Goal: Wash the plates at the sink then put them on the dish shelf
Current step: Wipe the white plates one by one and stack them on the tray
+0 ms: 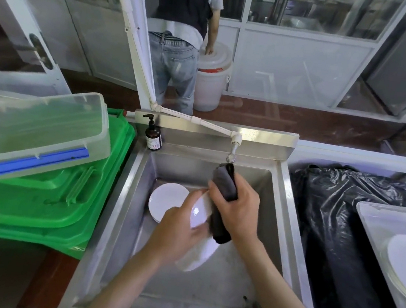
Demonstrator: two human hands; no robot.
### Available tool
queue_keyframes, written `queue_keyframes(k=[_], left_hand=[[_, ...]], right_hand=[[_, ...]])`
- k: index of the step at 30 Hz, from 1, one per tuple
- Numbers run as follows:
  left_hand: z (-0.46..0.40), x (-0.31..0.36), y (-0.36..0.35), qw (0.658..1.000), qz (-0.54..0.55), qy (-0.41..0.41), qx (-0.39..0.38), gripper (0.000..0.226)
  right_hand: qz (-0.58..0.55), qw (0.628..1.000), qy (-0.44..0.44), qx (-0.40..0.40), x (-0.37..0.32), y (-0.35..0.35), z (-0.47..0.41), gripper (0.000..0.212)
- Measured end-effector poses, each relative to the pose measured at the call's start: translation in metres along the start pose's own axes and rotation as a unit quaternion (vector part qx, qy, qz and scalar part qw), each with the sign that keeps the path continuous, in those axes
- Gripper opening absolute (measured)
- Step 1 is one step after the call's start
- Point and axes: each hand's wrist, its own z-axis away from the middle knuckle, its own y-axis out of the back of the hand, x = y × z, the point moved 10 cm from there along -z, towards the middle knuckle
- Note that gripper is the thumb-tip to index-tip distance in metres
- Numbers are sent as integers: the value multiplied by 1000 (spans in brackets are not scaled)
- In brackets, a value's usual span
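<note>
2 hands work over the sink (pixel 289 219): left hand (pixel 174 234) grips a plate (pixel 199 253), right hand (pixel 238 212) clutches a dark cloth (pixel 226 183)

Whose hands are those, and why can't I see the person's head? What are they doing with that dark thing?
The camera sits on the person's head and looks down, so you see only their arms. They stand at a metal sink. The left hand holds a white plate tilted over the basin. The right hand grips a dark cloth against it, under the tap. More white plates lie in the sink. A brown soap bottle stands at the back corner, and green bins sit to the left. Another person stands beyond the glass.
</note>
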Motion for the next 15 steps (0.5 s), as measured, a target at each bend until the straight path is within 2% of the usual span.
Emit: queue_keyframes(k=[3, 8, 9, 13, 15], left_hand=[[8, 7, 11, 999, -43, -8, 7, 63], [1, 10, 13, 998, -66, 10, 8, 55], [1, 10, 15, 997, -76, 11, 8, 54], [8, 18, 21, 996, -82, 2, 16, 55], [10, 20, 21, 997, -72, 2, 18, 55]], right_hand=[[-50, 997, -56, 26, 26, 8, -5, 44], [-21, 995, 93, -8, -40, -8, 16, 40], [-28, 996, 87, -2, -39, -8, 16, 39], [-90, 993, -67, 42, 7, 1, 7, 47], [-49, 998, -19, 29, -5, 2, 7, 45]])
